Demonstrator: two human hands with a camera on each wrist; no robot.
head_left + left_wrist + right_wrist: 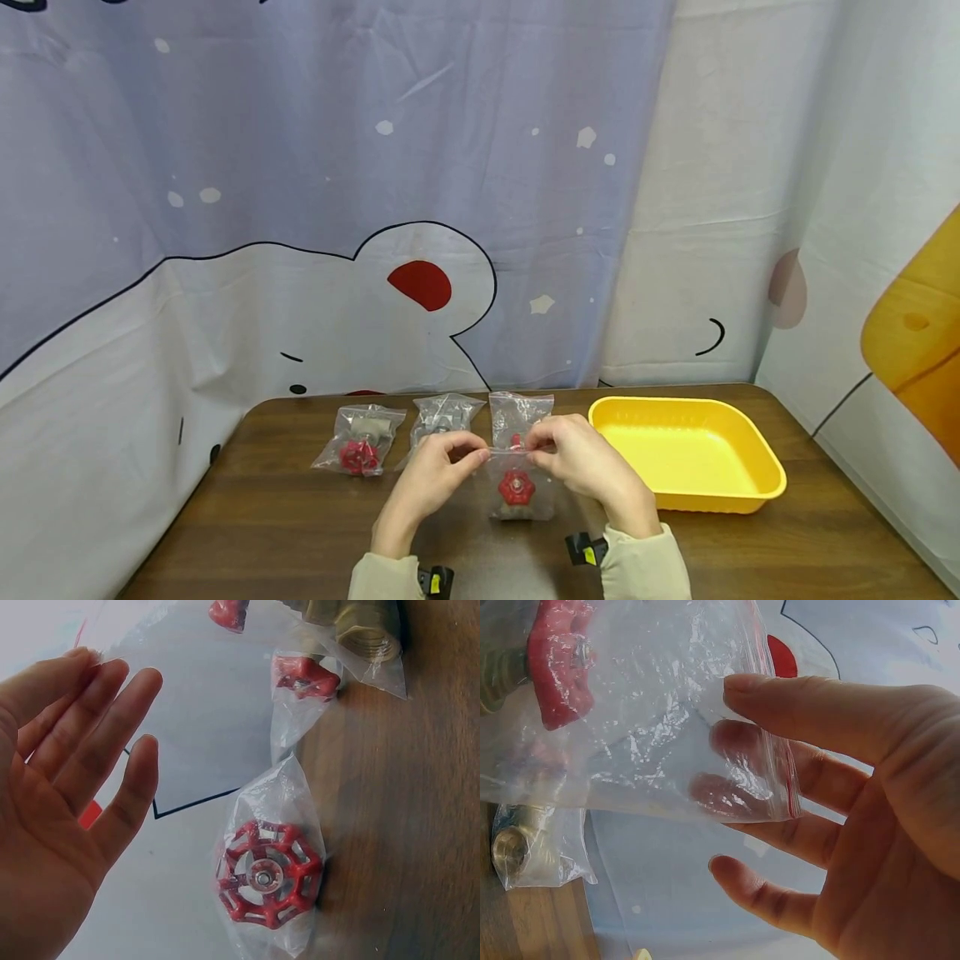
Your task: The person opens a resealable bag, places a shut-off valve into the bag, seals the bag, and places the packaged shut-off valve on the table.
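Between both hands is a clear zip bag holding a valve with a red handwheel. My left hand pinches one corner of the bag's mouth between thumb and fingertips. At the opposite corner my right hand pinches the edge; in the right wrist view its thumb lies in front and fingers show through the plastic behind, near the red zip strip. Whether the zip is sealed I cannot tell. Behind it lies another clear bag, with something red inside.
A yellow tray stands to the right on the brown wooden table. Left of the hands lie a bagged valve with a red handwheel and another clear bag with a greyish part. A printed curtain hangs behind.
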